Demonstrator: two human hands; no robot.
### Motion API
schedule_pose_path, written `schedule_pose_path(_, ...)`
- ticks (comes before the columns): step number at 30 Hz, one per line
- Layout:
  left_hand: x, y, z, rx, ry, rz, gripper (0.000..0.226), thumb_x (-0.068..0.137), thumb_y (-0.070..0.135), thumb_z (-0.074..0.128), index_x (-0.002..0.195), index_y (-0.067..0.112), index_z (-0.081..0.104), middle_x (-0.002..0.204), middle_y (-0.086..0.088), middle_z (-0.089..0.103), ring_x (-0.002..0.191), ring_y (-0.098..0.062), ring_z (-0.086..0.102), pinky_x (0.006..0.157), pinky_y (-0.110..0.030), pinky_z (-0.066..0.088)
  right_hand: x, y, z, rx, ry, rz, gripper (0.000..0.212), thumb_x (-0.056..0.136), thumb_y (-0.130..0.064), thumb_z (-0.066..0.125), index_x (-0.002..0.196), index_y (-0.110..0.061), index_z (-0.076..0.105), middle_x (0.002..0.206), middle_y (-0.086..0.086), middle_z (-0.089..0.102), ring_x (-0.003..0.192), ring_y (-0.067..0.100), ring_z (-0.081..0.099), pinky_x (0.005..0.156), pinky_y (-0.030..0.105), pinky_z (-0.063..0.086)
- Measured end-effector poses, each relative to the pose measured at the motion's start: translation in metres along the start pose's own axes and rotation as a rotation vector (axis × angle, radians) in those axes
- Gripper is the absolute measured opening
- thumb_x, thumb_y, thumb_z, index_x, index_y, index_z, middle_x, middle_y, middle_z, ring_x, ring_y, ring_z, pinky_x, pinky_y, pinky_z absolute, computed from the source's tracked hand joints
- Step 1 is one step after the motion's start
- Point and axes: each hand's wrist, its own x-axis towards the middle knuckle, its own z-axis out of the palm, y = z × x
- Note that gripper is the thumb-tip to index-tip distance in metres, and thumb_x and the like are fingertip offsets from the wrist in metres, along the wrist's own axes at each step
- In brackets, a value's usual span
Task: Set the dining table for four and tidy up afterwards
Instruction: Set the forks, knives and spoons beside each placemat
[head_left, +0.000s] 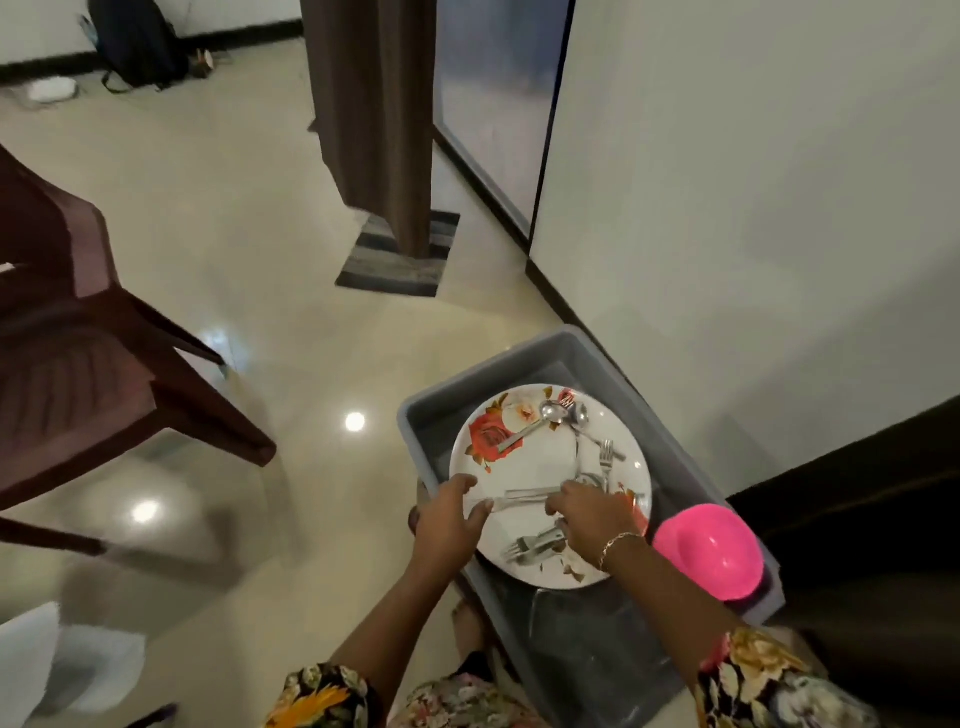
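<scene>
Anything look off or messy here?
Loose cutlery lies scattered at odd angles on the floral plate, with brown scraps near its lower edge. The pink bowl perches tilted on the rim of the grey bin.

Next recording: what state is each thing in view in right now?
Plate: held over grey tub, carrying cutlery.
Cutlery: lying loose on plate.
Left hand: grips plate's left rim.
Right hand: on plate's near side, fingers touching cutlery.
Pink bowl: empty, tilted at tub's right edge.
</scene>
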Motion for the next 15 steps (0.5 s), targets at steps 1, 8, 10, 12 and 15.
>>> schedule_pose_path(1,0.008,-0.002,0.000,0.005,-0.016,-0.005,0.043,0.093,0.029,0.056,0.131,0.012,0.048,0.134,-0.004,0.053,0.123,-0.020,0.050,0.100,-0.031,0.042,0.010,-0.002,0.004,0.007,-0.019,-0.004,0.028,0.095,-0.019,0.044,0.121,-0.020,0.055,0.120,0.003,0.051,0.114,0.022,0.050,0.090,0.032,0.041)
schedule_pose_path(8,0.039,-0.012,0.010,-0.016,-0.035,-0.076,0.040,0.092,0.026,0.058,0.129,0.013,0.050,0.131,-0.003,0.055,0.120,-0.019,0.051,0.097,-0.027,0.041,0.072,-0.012,0.037,0.001,-0.036,-0.063,0.031,0.085,-0.011,0.060,0.116,-0.011,0.058,0.111,0.013,0.052,0.105,0.031,0.051,0.082,0.036,0.044)
schedule_pose_path(10,0.041,-0.014,0.012,-0.032,-0.009,-0.094,0.038,0.092,0.022,0.058,0.127,0.011,0.052,0.130,-0.004,0.056,0.118,-0.019,0.053,0.093,-0.025,0.042,0.084,-0.015,0.042,0.006,0.015,-0.088,0.032,0.068,-0.005,0.075,0.098,-0.010,0.065,0.095,0.014,0.057,0.087,0.033,0.058,0.068,0.035,0.047)
schedule_pose_path(12,0.042,-0.017,0.014,-0.049,0.017,-0.115,0.035,0.092,0.020,0.058,0.125,0.010,0.053,0.127,-0.004,0.058,0.115,-0.019,0.054,0.090,-0.022,0.041,0.092,-0.016,0.049,-0.031,-0.012,-0.096,0.036,0.055,-0.001,0.081,0.087,-0.011,0.066,0.084,0.013,0.059,0.076,0.031,0.060,0.061,0.034,0.048)
schedule_pose_path(15,0.042,-0.022,0.018,-0.061,0.034,-0.128,0.032,0.091,0.018,0.058,0.122,0.010,0.055,0.124,-0.004,0.060,0.112,-0.018,0.056,0.087,-0.020,0.040,0.099,-0.012,0.060,-0.045,0.025,-0.095,0.046,0.024,-0.004,0.086,0.061,-0.017,0.062,0.062,0.005,0.055,0.051,0.022,0.056,0.042,0.026,0.043)
